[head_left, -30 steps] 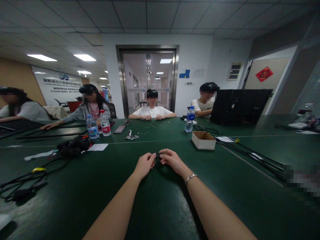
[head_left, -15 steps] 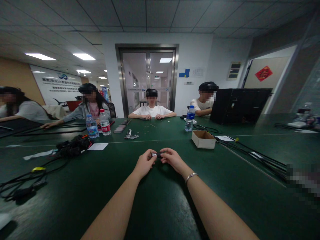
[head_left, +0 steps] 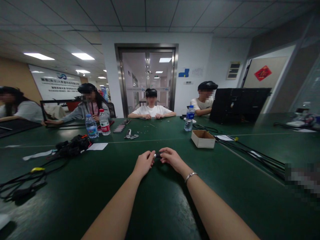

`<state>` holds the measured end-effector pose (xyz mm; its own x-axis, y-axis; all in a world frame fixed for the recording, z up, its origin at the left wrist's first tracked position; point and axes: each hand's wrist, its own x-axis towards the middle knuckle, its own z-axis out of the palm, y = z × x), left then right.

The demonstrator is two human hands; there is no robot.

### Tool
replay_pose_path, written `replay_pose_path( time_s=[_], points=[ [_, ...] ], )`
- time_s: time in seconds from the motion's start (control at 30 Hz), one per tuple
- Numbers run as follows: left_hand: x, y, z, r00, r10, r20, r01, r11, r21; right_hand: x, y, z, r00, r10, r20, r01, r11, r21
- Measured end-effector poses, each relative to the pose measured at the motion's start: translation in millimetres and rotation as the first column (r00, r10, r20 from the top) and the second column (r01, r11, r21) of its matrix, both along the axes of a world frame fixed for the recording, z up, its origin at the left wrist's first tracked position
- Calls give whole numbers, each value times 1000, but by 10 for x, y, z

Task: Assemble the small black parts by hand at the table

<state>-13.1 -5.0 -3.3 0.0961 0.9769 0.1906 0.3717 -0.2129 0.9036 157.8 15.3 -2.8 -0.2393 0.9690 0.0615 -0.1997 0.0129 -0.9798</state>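
Because the small black stick with a bright metallic end (head_left: 157, 155) is held by fingertips alone, a slip seems the likeliest mishap: should either pinch loosen, or the two hands pull unevenly, it could pop free and drop onto the green table (head_left: 160, 206). The left hand (head_left: 144, 163) has thumb and fingers closed at the metallic end, while the right hand (head_left: 172, 159) pinches the dark end; how firmly either presses cannot be told. The stick sits between the two hands, over the near part of the table. Since the fingers cover much of it, a crooked grip could also pass unnoticed, and a flicked part might skid towards the grey scraps (head_left: 134, 136) and be lost among them.

Counted, the scene holds one stick; two hands at work on it; one silver bracelet (head_left: 191, 176) on the right wrist; three plastic bottles, namely a red-capped bottle (head_left: 104, 125) and a blue-capped bottle (head_left: 92, 129) side by side, and a blue-labelled bottle (head_left: 189, 120) on the right; one open cardboard box (head_left: 203, 143); one large black panel (head_left: 237, 106); and four co-workers (head_left: 151, 111). The scraps are too jumbled to number
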Motion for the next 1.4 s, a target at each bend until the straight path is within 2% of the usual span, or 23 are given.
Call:
replay_pose_path(
  time_s=[0.2, 0.37, 0.57, 0.73, 1.0, 1.2, 1.4],
  points=[
    [-19, 14, -27, 993, -95, 77, 92, 995, 42, 1, -5, 14, 1000, -7, -15, 7, 1000, -21],
    [-14, 21, -32, 996, -58, 66, 57, 998, 20, 2, -12, 14, 1000, -6, -5, 6, 1000, -8],
    [5, 50, -42, 1000, 15, -18, -15, 1000, 7, -4, -5, -6, 1000, 13, -13, -13, 1000, 2],
    [5, 50, -37, 1000, -2, -25, 2, 1000, -31, -10, 5, -6, 1000, -7, -19, 7, 1000, -17],
    [-19, 44, -44, 990, -78, 117, 75, 997, 31, -3, 27, -7, 999, -32, -41, 30, 998, -60],
    [-19, 66, -61, 993, -61, 105, 61, 998, 1, -5, 9, 4, 1000, -18, -24, 17, 999, -42],
    [-4, 67, -50, 1000, -19, 20, 20, 1000, -7, -4, -1, 12, 1000, 1, -16, -2, 1000, -27]
  ],
)
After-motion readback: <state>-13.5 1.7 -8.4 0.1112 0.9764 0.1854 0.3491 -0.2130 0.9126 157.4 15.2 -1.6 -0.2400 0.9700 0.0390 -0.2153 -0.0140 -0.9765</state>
